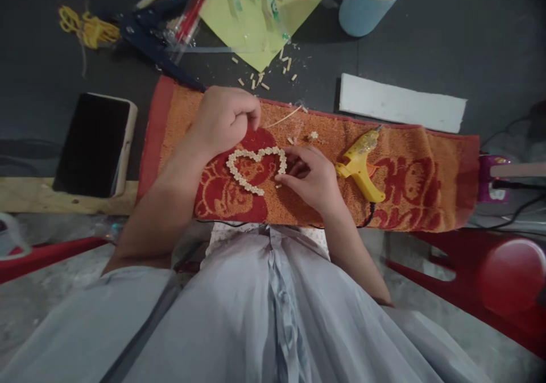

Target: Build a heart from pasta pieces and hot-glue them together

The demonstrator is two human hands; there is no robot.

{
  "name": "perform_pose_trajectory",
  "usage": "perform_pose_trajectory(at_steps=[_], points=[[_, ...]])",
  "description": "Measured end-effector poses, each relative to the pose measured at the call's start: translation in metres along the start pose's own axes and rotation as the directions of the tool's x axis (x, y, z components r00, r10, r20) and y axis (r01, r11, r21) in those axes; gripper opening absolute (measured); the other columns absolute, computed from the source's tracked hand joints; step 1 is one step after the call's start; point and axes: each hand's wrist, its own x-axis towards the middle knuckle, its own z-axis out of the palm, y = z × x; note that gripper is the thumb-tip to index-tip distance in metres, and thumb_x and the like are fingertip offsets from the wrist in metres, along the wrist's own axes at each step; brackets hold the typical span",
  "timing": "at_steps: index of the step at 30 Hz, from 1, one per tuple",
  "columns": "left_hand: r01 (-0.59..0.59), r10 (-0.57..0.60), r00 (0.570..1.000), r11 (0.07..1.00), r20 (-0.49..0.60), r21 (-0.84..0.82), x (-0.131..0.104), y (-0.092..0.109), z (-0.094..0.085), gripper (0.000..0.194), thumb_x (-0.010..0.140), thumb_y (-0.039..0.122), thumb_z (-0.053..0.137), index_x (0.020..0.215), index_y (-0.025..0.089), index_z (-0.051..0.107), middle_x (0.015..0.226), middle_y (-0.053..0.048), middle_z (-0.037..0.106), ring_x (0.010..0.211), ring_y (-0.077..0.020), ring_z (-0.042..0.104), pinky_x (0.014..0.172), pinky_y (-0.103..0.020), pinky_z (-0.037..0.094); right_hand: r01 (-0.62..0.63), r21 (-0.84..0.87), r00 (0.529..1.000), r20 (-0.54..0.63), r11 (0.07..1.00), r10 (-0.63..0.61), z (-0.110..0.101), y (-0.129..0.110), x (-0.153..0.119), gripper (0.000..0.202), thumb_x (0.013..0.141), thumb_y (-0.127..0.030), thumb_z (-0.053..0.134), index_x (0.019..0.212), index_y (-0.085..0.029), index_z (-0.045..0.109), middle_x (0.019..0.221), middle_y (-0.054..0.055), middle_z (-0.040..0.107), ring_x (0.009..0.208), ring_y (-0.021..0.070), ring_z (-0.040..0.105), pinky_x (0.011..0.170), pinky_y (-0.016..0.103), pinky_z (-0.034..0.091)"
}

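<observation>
A heart-shaped outline made of small pale flower-like pieces (245, 184) lies on an orange and red towel (426, 144). Its lower right side has a gap. My right hand (313, 177) is closed at the heart's right edge, thumb and fingertips on either side of it. My left hand (228, 116) is above the heart's upper left, fingers curled in; whatever is in them is hidden. Close to its fingertips a thin pale stick (285, 117) lies on the towel. One loose flower-like piece (314, 136) sits past my right hand.
A yellow glue gun (360, 164) rests on the towel at right. Beyond are a white strip (401, 103), cut stick bits (261, 79), a yellow-green sheet (256, 50), a dark blue-handled tool (147, 45) and a light-blue bottle (362, 8). A phone (94, 144) lies at left.
</observation>
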Motion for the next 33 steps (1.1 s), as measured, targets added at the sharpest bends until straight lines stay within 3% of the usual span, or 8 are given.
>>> perform_pose_trajectory(at_steps=[5, 8, 13, 16, 22, 27, 33], points=[[0.062, -0.056, 0.996, 0.994, -0.07, 0.089, -0.001, -0.019, -0.001, 0.025, 0.079, 0.02, 0.046, 0.056, 0.026, 0.055, 0.057, -0.004, 0.053, 0.074, -0.0203, 0.06, 0.067, -0.035, 0.047, -0.008, 0.0, 1.0, -0.019, 1.0, 0.008, 0.0, 0.0, 0.0, 0.046, 0.069, -0.023, 0.084, 0.113, -0.022, 0.072, 0.094, 0.001, 0.066, 0.065, 0.0114, 0.06, 0.062, 0.029, 0.057], [0.035, -0.022, 0.992, 0.994, -0.127, 0.103, 0.0, -0.034, 0.0, 0.025, 0.079, 0.022, 0.049, 0.054, 0.024, 0.05, 0.053, -0.003, 0.047, 0.067, -0.0161, 0.053, 0.064, -0.032, 0.044, -0.014, 0.0, 1.0, -0.017, 1.0, 0.014, 0.0, 0.0, 0.0, 0.045, 0.069, -0.024, 0.084, 0.113, -0.024, 0.073, 0.095, 0.001, 0.067, 0.065, 0.0117, 0.06, 0.062, 0.029, 0.058], [0.08, -0.063, 0.987, 0.99, -0.15, 0.113, -0.003, -0.049, 0.003, 0.03, 0.084, 0.022, 0.046, 0.056, 0.026, 0.057, 0.054, -0.003, 0.049, 0.074, -0.018, 0.057, 0.064, -0.034, 0.044, -0.022, 0.008, 1.0, -0.021, 1.0, 0.023, -0.001, -0.002, -0.001, 0.043, 0.07, -0.025, 0.084, 0.112, -0.024, 0.073, 0.093, 0.001, 0.066, 0.064, 0.0116, 0.06, 0.062, 0.029, 0.059], [0.074, -0.06, 0.987, 0.994, -0.151, 0.086, -0.005, -0.047, 0.006, 0.03, 0.083, 0.022, 0.046, 0.056, 0.025, 0.057, 0.053, -0.002, 0.047, 0.071, -0.0158, 0.056, 0.066, -0.033, 0.045, -0.034, 0.012, 0.999, -0.016, 0.999, 0.034, -0.001, -0.002, -0.001, 0.043, 0.071, -0.026, 0.083, 0.112, -0.025, 0.073, 0.094, 0.001, 0.066, 0.064, 0.012, 0.06, 0.062, 0.03, 0.06], [0.054, -0.051, 0.979, 0.998, -0.198, 0.011, -0.004, -0.039, 0.01, 0.026, 0.07, 0.029, 0.039, 0.045, 0.026, 0.032, 0.049, -0.004, 0.039, 0.054, -0.0182, 0.049, 0.059, -0.037, 0.043, -0.052, 0.038, 0.999, -0.003, 0.998, 0.052, -0.001, -0.002, -0.001, 0.045, 0.07, -0.025, 0.083, 0.114, -0.027, 0.072, 0.094, 0.001, 0.066, 0.064, 0.0117, 0.06, 0.066, 0.032, 0.061], [0.014, -0.025, 0.978, 0.998, -0.206, -0.054, -0.002, -0.036, 0.01, 0.023, 0.066, 0.026, 0.041, 0.046, 0.025, 0.03, 0.051, -0.004, 0.038, 0.054, -0.0184, 0.048, 0.061, -0.038, 0.042, -0.054, 0.054, 0.998, -0.009, 0.997, 0.055, 0.0, -0.002, 0.0, 0.044, 0.069, -0.023, 0.084, 0.112, -0.025, 0.073, 0.096, 0.001, 0.066, 0.064, 0.0113, 0.06, 0.064, 0.031, 0.06], [0.098, -0.102, 0.974, 0.995, -0.204, -0.029, -0.003, -0.033, 0.009, 0.024, 0.068, 0.029, 0.04, 0.046, 0.027, 0.03, 0.049, -0.005, 0.038, 0.057, -0.0208, 0.05, 0.06, -0.039, 0.043, -0.051, 0.036, 0.999, -0.011, 0.998, 0.051, 0.0, -0.002, 0.0, 0.044, 0.069, -0.026, 0.083, 0.112, -0.025, 0.073, 0.095, 0.001, 0.065, 0.064, 0.0111, 0.059, 0.064, 0.03, 0.059]])
